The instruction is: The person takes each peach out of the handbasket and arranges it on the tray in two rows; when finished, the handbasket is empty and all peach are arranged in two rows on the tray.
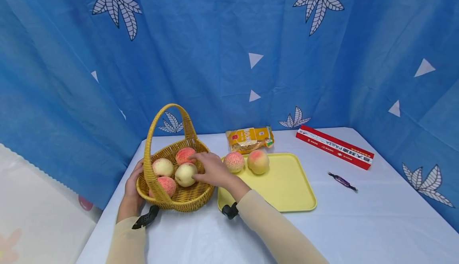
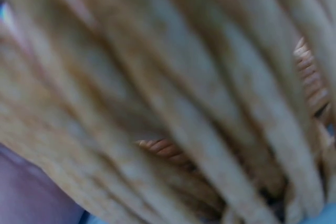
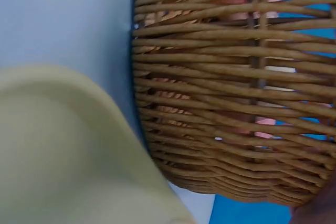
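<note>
A yellow wicker basket (image 1: 195,206) with a tall handle stands at the left of the table. Several peaches lie in it: a pale peach (image 1: 185,175), a red peach (image 1: 184,156), another pale one behind the handle and a red one at the front. My left hand (image 1: 132,182) rests along the basket's outer left side; its fingertips are partly hidden. Over the right rim reaches my right hand (image 1: 215,170), its fingers by the red peach and its thumb beside the pale peach, spread apart. Blurred wicker (image 2: 173,103) fills the left wrist view.
Right of the basket is a yellow tray (image 1: 287,184) with a speckled peach (image 1: 234,162) and a yellow-red peach (image 1: 258,162). Behind it lies an orange food packet (image 1: 249,139). Farther right are a red pasta box (image 1: 333,146) and a purple wrapped candy (image 1: 342,181).
</note>
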`<move>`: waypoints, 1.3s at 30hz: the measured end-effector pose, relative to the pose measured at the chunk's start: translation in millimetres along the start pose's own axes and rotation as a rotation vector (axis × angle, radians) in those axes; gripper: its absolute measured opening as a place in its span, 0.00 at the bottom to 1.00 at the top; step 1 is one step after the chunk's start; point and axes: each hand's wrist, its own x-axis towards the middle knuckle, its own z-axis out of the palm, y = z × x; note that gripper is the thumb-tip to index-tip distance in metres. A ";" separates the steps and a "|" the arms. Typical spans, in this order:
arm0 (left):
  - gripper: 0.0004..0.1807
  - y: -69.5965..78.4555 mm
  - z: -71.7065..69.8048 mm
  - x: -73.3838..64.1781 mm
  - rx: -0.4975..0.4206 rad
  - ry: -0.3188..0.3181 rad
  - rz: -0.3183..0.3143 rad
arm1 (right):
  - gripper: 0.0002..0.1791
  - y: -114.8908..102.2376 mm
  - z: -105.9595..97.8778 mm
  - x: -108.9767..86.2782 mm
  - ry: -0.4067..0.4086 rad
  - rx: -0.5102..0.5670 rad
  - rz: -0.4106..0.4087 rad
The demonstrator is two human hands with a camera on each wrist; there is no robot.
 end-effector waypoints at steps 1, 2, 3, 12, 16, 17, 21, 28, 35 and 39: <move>0.19 -0.3 -0.1 0.2 0.001 0.006 -0.006 | 0.32 0.2 0.5 1.1 -0.009 -0.016 0.004; 0.19 -0.8 -0.7 0.7 0.007 0.011 -0.012 | 0.33 0.4 1.5 2.5 -0.016 -0.027 0.011; 0.19 -1.3 -1.5 1.3 0.013 0.015 -0.016 | 0.34 0.5 2.3 3.8 -0.022 -0.043 0.018; 0.21 -2.1 -6.0 4.9 0.097 -0.010 0.026 | 0.39 -6.5 4.9 12.8 -0.091 -0.180 0.033; 0.21 -0.6 -5.0 4.5 0.065 -0.024 0.034 | 0.40 -6.6 8.2 14.7 -0.111 -0.240 0.025; 0.21 -0.5 -4.8 4.3 0.059 -0.027 0.035 | 0.40 -6.6 9.2 15.1 -0.114 -0.254 0.026; 0.22 -0.5 -5.6 3.3 0.019 -0.029 0.028 | 0.41 -8.8 10.6 15.5 -0.131 -0.304 0.040; 0.23 -1.9 -7.5 5.1 -0.037 -0.045 0.017 | 0.39 -12.2 12.7 15.7 -0.102 -0.333 0.073; 0.23 -4.4 -6.4 4.5 0.006 -0.024 0.023 | 0.38 -10.1 16.2 13.3 -0.069 -0.303 0.097; 0.23 -5.3 -4.3 3.2 0.028 -0.006 0.011 | 0.38 -9.3 15.1 10.1 -0.063 -0.299 0.091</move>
